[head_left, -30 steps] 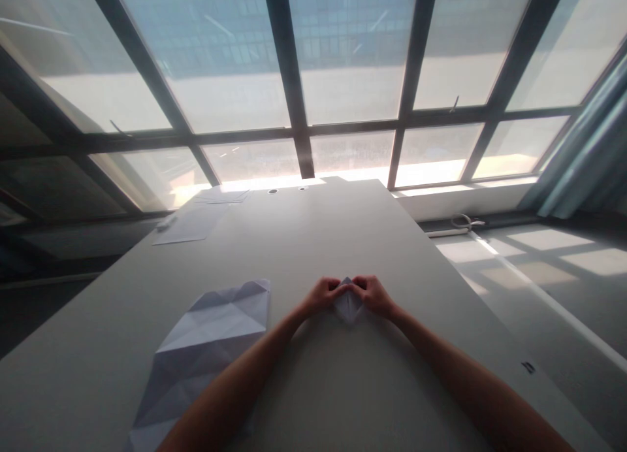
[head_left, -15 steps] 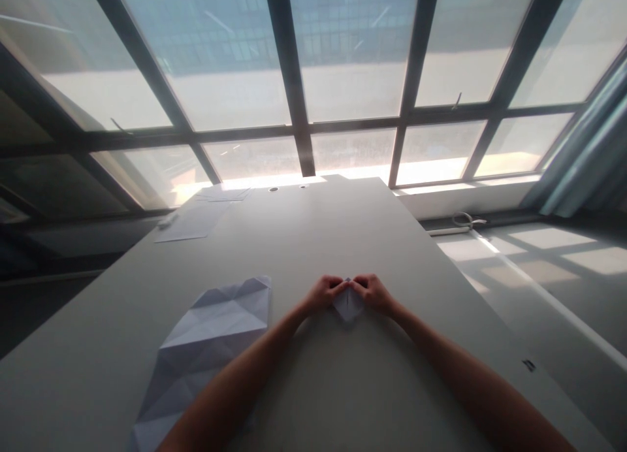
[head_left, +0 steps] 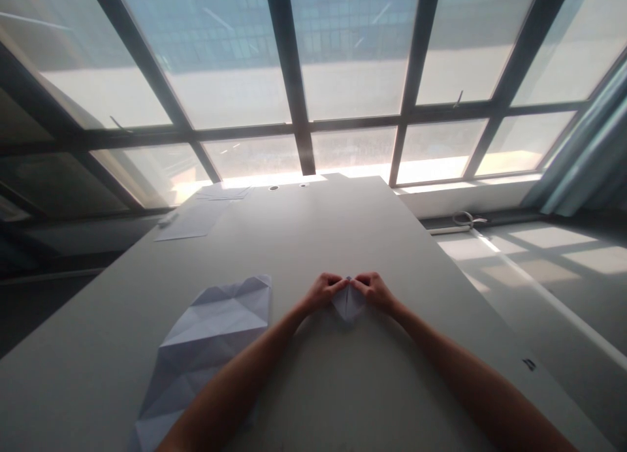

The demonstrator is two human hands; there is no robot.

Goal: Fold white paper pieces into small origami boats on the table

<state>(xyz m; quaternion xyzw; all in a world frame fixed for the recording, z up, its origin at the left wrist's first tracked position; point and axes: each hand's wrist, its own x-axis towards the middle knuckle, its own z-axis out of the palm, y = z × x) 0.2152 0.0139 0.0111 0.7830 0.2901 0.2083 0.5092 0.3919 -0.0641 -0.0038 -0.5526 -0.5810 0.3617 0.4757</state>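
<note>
A small folded piece of white paper is held between my two hands, with one corner pointing down towards me and a crease or gap running down its middle. My left hand pinches its upper left edge. On the upper right edge, my right hand pinches in the same way, thumbs nearly meeting at the top. Left of my left forearm lies a large creased sheet of paper, its folds standing up a little. My forearm covers part of that sheet.
The white table stretches away to the windows. At its far left are flat sheets of paper with a small white object beside them. A small dark mark is near the right edge. A coiled cable lies beyond the table.
The folded paper's middle gap looks slightly wider and its sides tilt a little more. Both hands keep their pinch and have barely moved.
</note>
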